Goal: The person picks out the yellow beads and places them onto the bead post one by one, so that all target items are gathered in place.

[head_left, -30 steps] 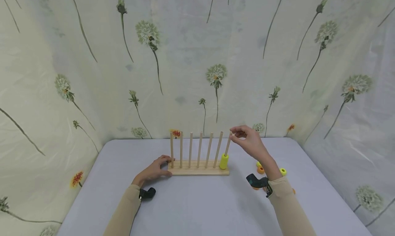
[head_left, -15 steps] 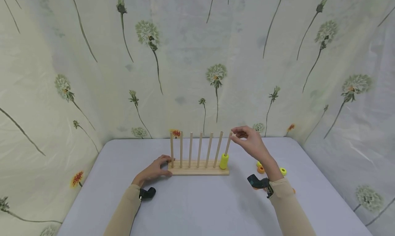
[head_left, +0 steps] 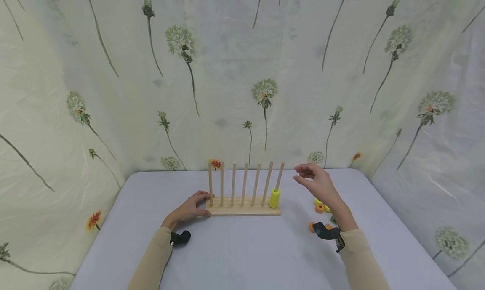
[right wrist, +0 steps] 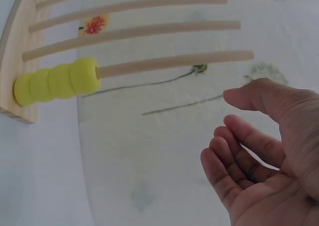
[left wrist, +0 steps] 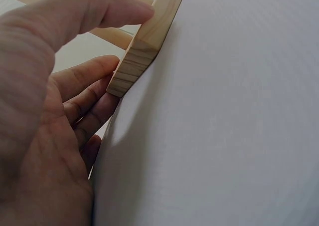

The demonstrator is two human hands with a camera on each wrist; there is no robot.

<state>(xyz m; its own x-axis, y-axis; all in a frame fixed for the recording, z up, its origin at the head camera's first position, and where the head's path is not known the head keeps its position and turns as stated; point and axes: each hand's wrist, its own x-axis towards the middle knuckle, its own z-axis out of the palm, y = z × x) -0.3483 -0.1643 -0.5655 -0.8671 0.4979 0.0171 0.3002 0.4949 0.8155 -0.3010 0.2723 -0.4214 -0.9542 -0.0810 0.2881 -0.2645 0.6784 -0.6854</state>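
— What's hidden near the right sleeve (head_left: 361, 256)?
— Some of the loose beads (head_left: 320, 208). The sleeve, wrist and black wrist camera (head_left: 326, 232) block part of them, so I can't count them; orange, yellow and a bit of green show.
— And the wooden rack (head_left: 242, 211)?
— It stands upright on the table (head_left: 242, 256), whole in the head view except where fingers cover its left end. The left wrist view keeps little beyond that end; the right wrist view crops the rack at the left and top.
— What has the left hand (head_left: 189, 208) got?
— That left end, thumb on the front edge and fingers bent round behind. How firmly, I can't tell.
— The right hand (head_left: 317, 182)?
— Nothing. Its fingers curve loosely, with a gap between thumb and fingertips, near the top of the rightmost peg (head_left: 280, 176) but apart from it. A yellow stack (head_left: 274, 198) sits at that peg's foot.
— Edges and room?
— The table's far edge runs beyond the rack, its side edges well apart from it. Open surface lies between rack and loose beads, and a broader stretch in front
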